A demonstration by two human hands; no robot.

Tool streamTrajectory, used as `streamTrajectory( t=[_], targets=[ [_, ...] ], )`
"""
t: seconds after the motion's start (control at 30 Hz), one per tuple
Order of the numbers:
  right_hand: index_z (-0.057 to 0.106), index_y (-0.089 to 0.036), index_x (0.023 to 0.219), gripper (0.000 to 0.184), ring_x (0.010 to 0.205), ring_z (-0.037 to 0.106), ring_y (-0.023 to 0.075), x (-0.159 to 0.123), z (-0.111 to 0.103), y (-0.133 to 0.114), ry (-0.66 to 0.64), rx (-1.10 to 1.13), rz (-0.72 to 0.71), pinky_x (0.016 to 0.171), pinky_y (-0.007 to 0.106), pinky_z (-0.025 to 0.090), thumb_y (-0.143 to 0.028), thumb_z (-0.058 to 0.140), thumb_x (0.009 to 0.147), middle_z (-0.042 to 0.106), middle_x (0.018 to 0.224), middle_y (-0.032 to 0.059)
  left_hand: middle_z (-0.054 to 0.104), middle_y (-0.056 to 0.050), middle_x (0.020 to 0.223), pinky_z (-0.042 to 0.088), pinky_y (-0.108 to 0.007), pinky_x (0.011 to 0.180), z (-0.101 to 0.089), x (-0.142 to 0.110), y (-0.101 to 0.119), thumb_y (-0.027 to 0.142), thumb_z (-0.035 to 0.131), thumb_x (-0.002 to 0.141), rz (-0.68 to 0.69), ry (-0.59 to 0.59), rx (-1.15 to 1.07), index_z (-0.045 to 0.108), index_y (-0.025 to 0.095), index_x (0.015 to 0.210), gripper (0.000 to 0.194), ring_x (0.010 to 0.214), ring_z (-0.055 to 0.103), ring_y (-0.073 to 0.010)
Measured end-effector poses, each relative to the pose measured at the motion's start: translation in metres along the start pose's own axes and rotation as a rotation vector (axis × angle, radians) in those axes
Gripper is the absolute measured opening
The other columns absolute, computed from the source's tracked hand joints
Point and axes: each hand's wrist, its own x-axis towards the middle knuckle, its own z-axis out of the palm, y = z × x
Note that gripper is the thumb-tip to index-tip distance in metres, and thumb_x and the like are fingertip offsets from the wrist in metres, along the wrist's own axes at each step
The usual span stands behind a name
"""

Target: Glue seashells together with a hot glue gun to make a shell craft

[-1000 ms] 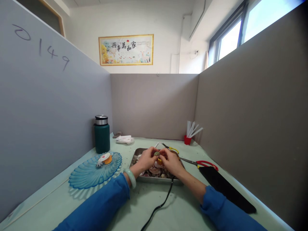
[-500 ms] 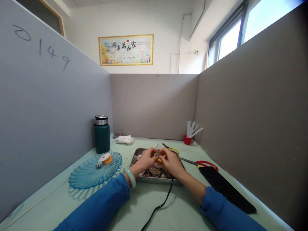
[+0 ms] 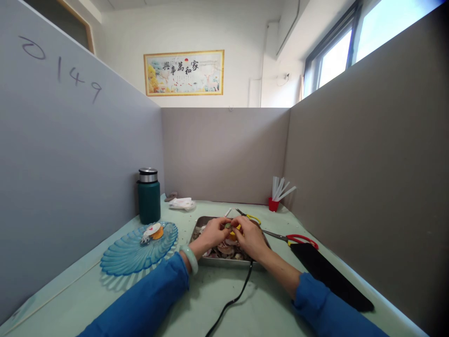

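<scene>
My left hand (image 3: pixel 213 234) and my right hand (image 3: pixel 249 235) meet over a metal tray (image 3: pixel 220 263). Between their fingertips is a small round greenish piece (image 3: pixel 228 225), too small to name; both hands are closed in a pinch on it. Below them the tray holds many shells (image 3: pixel 226 250), some whitish, some brown. Something yellow (image 3: pixel 234 233) shows just under my right fingers, partly hidden. A pale green bangle (image 3: pixel 190 259) circles my left wrist.
Left: a blue scalloped plate (image 3: pixel 122 260) bearing small ornaments, and a green bottle (image 3: pixel 148 201). Right: red-handled scissors (image 3: pixel 303 239) and a black flat strip (image 3: pixel 329 276). Behind: yellow-handled pliers (image 3: pixel 253 218), a red cup (image 3: pixel 273 204) of white sticks. A black cord (image 3: pixel 231 302) runs toward me.
Hardly anything differs. The fingers of my right hand have shifted very slightly around the greenish piece; both hands stay over the tray.
</scene>
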Motion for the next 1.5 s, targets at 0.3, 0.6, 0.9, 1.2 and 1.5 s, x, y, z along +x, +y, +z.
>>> streamTrajectory(
  t=[0.3,0.6,0.9,1.2,1.5],
  targets=[
    [0.056,-0.021,0.086,0.012,0.078,0.055,0.0158,0.000,-0.002,-0.001,0.000,0.004,0.014,0.071,0.026,0.040,-0.015,0.050,0.079,0.060,0.088,0.0027,0.070,-0.006,0.098,0.049,-0.026,0.077,0.004,0.002,-0.009,0.016,0.053,0.071,0.019,-0.014,-0.072,0.067,0.015,0.103,0.035,0.087,0.062,-0.0187],
    [0.056,-0.020,0.084,0.009,0.076,0.055,0.0156,0.000,-0.003,-0.001,-0.007,-0.011,0.019,0.067,0.026,0.039,-0.016,0.050,0.079,0.061,0.085,0.0024,0.069,-0.006,0.096,0.049,-0.026,0.073,0.005,0.003,-0.012,0.016,0.054,0.069,-0.004,0.009,-0.105,0.065,0.015,0.100,0.033,0.082,0.062,-0.0172],
    [0.056,-0.020,0.083,0.009,0.076,0.055,0.0157,0.000,-0.003,0.000,-0.009,0.007,0.021,0.066,0.025,0.039,-0.015,0.050,0.078,0.061,0.085,0.0021,0.070,-0.005,0.085,0.049,-0.025,0.067,0.007,0.005,-0.017,0.020,0.057,0.069,-0.038,0.017,-0.102,0.066,0.014,0.096,0.029,0.074,0.062,-0.0168],
    [0.056,-0.020,0.089,0.011,0.074,0.057,0.0150,0.000,-0.001,0.002,-0.013,0.099,0.079,0.065,0.024,0.040,-0.021,0.049,0.080,0.063,0.083,0.0011,0.068,-0.005,0.085,0.048,-0.024,0.065,0.007,0.003,-0.015,0.021,0.058,0.071,-0.019,0.032,-0.183,0.063,0.014,0.097,0.027,0.075,0.061,-0.0159],
    [0.057,-0.018,0.089,0.014,0.069,0.058,0.0140,0.003,0.000,0.004,-0.052,0.175,0.150,0.063,0.024,0.041,-0.023,0.049,0.079,0.064,0.083,0.0019,0.067,-0.005,0.090,0.049,-0.026,0.070,0.008,0.003,-0.017,0.019,0.058,0.072,-0.010,0.008,-0.226,0.062,0.015,0.098,0.026,0.081,0.061,-0.0166]
  ],
)
